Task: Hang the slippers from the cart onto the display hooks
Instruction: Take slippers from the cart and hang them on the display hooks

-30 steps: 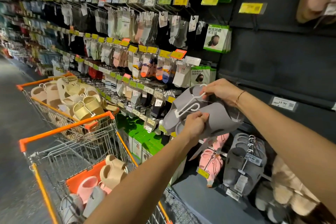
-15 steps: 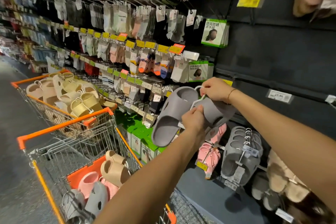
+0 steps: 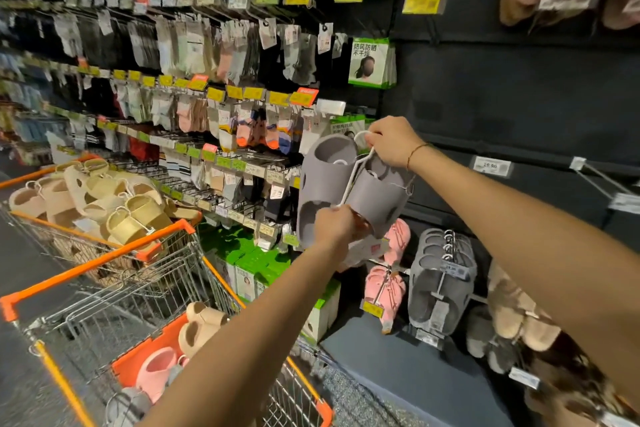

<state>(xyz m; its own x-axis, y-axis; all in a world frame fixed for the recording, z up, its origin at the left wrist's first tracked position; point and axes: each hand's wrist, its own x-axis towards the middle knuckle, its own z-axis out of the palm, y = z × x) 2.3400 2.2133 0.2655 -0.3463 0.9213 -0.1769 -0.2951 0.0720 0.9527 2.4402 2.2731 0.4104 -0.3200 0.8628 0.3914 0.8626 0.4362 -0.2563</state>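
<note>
Head view: the right hand (image 3: 391,142) pinches the white hanger (image 3: 353,177) at its top; the left hand (image 3: 337,224) grips the grey slippers (image 3: 329,180) from below. Hanging step: next, slip the hanger loop over the empty hook (image 3: 602,178), well right of the right hand.

Pretty dim aisle where I'm standing, the light comes from overhead and mostly hits the sock racks (image 3: 214,55) and the cart (image 3: 104,263). The dark wall panel (image 3: 512,87) on the right just soaks it up, with deep shadow along the bottom. Wide-angle lens bends everything at the edges, and the far-left shelves and top-right corner are smeared soft.
</note>
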